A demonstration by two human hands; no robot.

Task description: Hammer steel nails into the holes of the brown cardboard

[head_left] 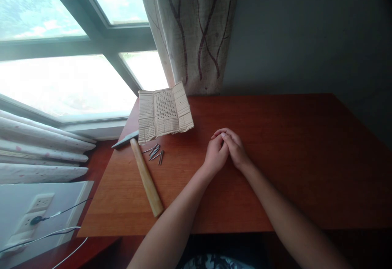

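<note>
My left hand point(216, 154) and my right hand point(234, 146) rest together on the reddish wooden table point(290, 146), fingers folded over each other, holding nothing that I can see. To their left lie several loose nails point(155, 152). A hammer with a pale wooden handle point(146, 177) lies beside the nails, its metal head point(125, 139) near the table's left edge. A flattened piece of perforated cardboard point(164, 111) lies at the back left of the table, behind the nails.
A patterned curtain point(196, 28) hangs behind the table next to a large window point(61, 48). At lower left a wall panel with power sockets point(36, 211) has cables plugged in. A grey wall stands behind the table on the right.
</note>
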